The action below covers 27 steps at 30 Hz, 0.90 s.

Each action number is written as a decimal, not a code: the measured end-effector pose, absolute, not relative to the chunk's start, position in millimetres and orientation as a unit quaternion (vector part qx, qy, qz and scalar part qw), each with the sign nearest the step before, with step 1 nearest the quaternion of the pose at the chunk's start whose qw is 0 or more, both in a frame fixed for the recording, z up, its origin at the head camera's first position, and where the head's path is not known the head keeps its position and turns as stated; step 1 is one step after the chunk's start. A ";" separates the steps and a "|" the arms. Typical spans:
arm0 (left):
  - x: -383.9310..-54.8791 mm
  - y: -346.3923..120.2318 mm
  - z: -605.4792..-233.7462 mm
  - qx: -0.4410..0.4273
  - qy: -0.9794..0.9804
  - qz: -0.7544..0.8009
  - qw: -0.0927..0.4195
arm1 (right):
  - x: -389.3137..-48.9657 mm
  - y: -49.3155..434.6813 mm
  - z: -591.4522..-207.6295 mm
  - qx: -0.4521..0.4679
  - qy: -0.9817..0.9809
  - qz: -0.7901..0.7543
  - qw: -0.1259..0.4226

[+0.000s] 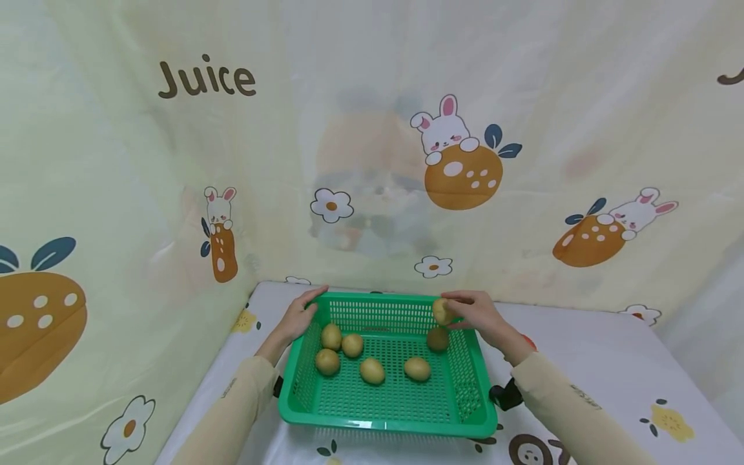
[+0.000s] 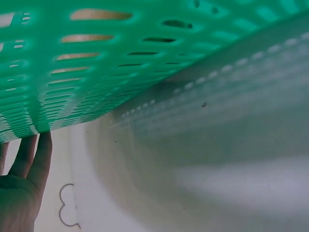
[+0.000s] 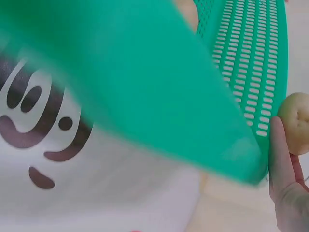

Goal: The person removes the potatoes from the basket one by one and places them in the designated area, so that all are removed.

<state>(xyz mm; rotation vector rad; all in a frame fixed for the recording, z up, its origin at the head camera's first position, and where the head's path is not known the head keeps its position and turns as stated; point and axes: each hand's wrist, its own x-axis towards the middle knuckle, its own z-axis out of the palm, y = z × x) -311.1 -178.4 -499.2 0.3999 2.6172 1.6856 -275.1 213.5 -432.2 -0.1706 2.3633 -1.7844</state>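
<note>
Green basket (image 1: 388,394) on surface (image 1: 581,361), centre frame. Left hand (image 1: 298,318) resting on far-left corner at 10 o'clock, fingers straight along rim, gripping nothing; probably steadying basket. Right hand (image 1: 478,311) at far-right corner, 2 o'clock, fingers and thumb curled round potato (image 1: 443,311), held just above rim, over basket interior. Six more potatoes inside: four in loose cluster left of centre (image 1: 331,336), one toward right (image 1: 417,369), one darker-looking near right wall under held one (image 1: 438,338).

Basket: rigid plastic, rectangular, slotted mesh walls and floor, smooth solid rim. Potatoes: small, oval, tan, matte skin. Surface covered in white cloth with cartoon prints; same pale printed fabric hung behind as backdrop (image 1: 372,142). Beige long sleeves on both arms.
</note>
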 end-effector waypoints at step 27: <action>-295.0 -174.2 -474.0 0.136 0.829 0.542 0.017 | -259.6 305.7 -459.9 0.060 0.857 -0.510 0.045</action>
